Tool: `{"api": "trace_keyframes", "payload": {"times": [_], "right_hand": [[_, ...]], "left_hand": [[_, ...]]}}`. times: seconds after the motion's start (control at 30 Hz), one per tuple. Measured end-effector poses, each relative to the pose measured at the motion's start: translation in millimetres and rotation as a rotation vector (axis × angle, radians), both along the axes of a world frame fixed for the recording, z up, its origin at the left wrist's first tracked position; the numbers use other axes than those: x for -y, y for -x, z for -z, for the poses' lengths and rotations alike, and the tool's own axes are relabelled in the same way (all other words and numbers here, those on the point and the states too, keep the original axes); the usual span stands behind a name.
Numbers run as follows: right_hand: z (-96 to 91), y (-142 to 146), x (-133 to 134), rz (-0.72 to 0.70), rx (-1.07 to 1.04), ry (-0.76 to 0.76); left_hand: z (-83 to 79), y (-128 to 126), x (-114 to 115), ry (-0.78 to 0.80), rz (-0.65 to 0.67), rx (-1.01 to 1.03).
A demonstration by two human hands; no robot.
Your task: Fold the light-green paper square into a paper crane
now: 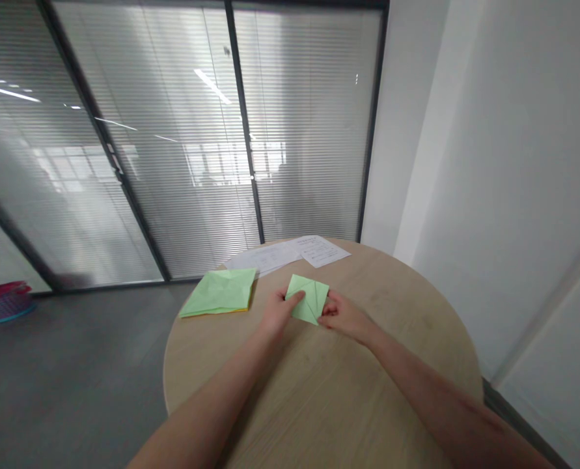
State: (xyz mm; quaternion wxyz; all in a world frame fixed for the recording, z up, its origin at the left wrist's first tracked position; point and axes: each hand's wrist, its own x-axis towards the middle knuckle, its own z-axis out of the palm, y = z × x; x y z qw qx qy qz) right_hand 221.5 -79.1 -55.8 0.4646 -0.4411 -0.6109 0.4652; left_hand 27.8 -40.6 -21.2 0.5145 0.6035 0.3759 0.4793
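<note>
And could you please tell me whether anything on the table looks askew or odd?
Nothing looks spilled or damaged. The white papers overlap at different angles beyond the folded green paper, so they look slightly untidy.

Paper (313, 299) pale green, thin darker crease lines. Stack (221, 290) pale green on top, yellow along lower edge. Sheets (323, 251) white, dark print. Table (348, 397) light tan, faint wood grain. Blinds (314, 111) pale grey, fine horizontal stripes. Frames (245, 124) near-black. Wall (509, 176) white. Floor (89, 378) grey. Basket (5, 301) pinkish red, blue below.
</note>
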Motion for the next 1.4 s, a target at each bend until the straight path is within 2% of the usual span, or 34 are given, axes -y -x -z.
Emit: {"api": "trace_keyframes", "payload": {"times": [0.17, 0.27, 0.37, 0.47, 0.57, 0.67, 0.8, 0.97, 1.2, 1.4], "right_hand": [[-17.5, -11.7, 10.8, -0.114, 0.022, 0.099], [-25.0, -15.7, 14.1, -0.071, -0.120, 0.090], [-24.3, -12.6, 13.3, -0.027, -0.239, 0.082], [-18.8, -4.5, 11.6, -0.020, -0.253, 0.047], [-15.1, 2.5, 11.0, 0.024, -0.223, 0.024], [-14.5, 4.1, 10.3, 0.088, -0.200, 0.009], [-14.9, 0.7, 8.0, 0.150, -0.251, 0.004], [-16.5, 0.5, 8.7, 0.120, -0.322, -0.021], [-19.0, 2.6, 11.3, 0.184, -0.282, -0.021], [-12.1, 1.1, 6.8, 0.222, -0.281, -0.031]], "left_hand": [[0.7, 2.1, -0.3, -0.020, -0.004, -0.118], [2.8, 4.0, -3.2, -0.008, 0.063, -0.194], [5.6, 4.1, -5.7, -0.025, 0.137, -0.288], [6.2, 2.1, -4.4, -0.107, 0.148, -0.339], [3.6, -0.1, 0.4, -0.207, 0.114, -0.299], [0.5, -0.7, 4.5, -0.241, 0.073, -0.231], [0.4, 0.9, 3.3, -0.220, 0.055, -0.149], [2.1, 1.2, -0.8, -0.212, 0.078, -0.090], [-0.9, -0.7, 3.0, -0.160, 0.068, -0.042], [-1.1, -1.3, 4.7, -0.130, 0.048, -0.013]]}}
